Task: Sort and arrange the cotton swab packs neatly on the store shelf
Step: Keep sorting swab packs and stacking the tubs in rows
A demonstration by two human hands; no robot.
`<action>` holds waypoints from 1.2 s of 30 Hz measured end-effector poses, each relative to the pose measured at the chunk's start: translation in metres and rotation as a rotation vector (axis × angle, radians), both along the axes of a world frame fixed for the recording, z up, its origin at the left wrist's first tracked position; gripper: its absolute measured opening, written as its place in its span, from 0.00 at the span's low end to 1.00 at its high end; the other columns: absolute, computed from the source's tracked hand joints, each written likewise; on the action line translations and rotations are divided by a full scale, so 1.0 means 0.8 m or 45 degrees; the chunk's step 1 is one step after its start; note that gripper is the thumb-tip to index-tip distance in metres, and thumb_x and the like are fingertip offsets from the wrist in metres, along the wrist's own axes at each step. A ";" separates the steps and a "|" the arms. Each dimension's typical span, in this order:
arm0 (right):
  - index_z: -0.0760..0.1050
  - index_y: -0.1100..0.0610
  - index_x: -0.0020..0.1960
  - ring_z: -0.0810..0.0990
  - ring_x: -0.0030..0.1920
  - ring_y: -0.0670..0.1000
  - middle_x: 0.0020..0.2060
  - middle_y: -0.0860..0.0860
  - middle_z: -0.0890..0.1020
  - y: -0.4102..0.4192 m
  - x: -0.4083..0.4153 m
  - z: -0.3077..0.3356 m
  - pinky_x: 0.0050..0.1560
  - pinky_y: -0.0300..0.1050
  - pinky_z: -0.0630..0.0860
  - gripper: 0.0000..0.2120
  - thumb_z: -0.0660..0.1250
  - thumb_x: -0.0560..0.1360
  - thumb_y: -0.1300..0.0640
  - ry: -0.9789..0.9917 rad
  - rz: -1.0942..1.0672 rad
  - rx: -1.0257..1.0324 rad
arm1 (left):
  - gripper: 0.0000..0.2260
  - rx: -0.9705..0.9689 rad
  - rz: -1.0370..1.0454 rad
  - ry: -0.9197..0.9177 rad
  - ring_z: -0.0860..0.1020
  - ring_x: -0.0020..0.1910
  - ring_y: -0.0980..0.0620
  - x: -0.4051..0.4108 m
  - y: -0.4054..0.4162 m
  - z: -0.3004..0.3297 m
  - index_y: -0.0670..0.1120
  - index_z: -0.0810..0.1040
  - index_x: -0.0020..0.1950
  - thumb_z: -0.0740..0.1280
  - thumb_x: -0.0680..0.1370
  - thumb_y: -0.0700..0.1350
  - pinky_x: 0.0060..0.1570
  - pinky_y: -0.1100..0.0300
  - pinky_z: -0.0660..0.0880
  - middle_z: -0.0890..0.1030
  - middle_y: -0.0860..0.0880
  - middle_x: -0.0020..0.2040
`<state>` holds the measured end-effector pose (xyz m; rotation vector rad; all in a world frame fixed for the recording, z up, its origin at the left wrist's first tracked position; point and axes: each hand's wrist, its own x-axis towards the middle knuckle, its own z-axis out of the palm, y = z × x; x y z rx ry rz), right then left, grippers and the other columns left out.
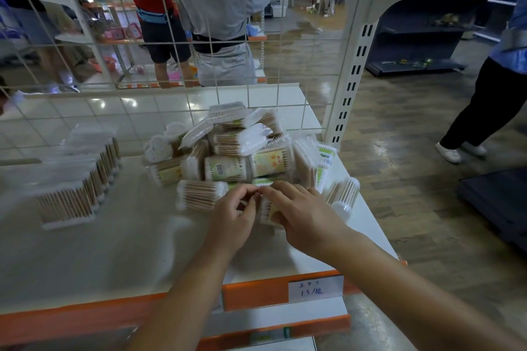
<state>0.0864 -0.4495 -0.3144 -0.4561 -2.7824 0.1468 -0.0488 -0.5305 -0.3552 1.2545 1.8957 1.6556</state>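
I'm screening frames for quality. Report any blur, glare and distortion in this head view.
Head view: the standing row of packs on the left is smeared by motion blur; the heap of packs and both hands, left and right, read sharper; ceiling lights glare off the shelf; the upright post bows from wide-angle distortion.

A white store shelf (114, 251) with an orange front edge (251, 293) carries a loose pile of cotton swab packs (231, 151) at its right side. A tidy row of packs (77, 188) stands upright on the left, well apart from the pile. Both hands meet at the front of the pile: the left hand (233, 219) and right hand (302, 214) curl their fingers around one pack (268, 212) between them. A handwritten price label (315, 291) sits on the orange edge. Behind a wire grid (199, 37), people stand in the aisle.
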 end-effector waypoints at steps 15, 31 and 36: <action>0.66 0.57 0.64 0.79 0.52 0.58 0.57 0.56 0.78 -0.001 0.010 -0.008 0.47 0.52 0.77 0.27 0.68 0.67 0.58 0.314 0.078 -0.113 | 0.10 -0.072 -0.213 -0.338 0.81 0.43 0.62 0.015 -0.010 0.037 0.55 0.78 0.50 0.67 0.69 0.51 0.38 0.68 0.75 0.82 0.53 0.46; 0.66 0.45 0.65 0.72 0.60 0.39 0.59 0.41 0.74 -0.007 0.035 0.032 0.59 0.28 0.67 0.24 0.65 0.71 0.45 0.684 0.006 -0.668 | 0.20 0.277 -0.246 -0.527 0.81 0.43 0.57 0.003 -0.031 0.086 0.44 0.78 0.54 0.74 0.63 0.44 0.34 0.68 0.74 0.81 0.50 0.48; 0.65 0.43 0.66 0.76 0.58 0.43 0.57 0.43 0.77 -0.022 0.028 0.038 0.57 0.38 0.74 0.29 0.69 0.67 0.45 0.779 0.040 -0.888 | 0.28 0.451 -0.210 -0.504 0.80 0.49 0.51 0.004 -0.037 0.110 0.42 0.79 0.54 0.78 0.60 0.55 0.42 0.61 0.76 0.81 0.47 0.50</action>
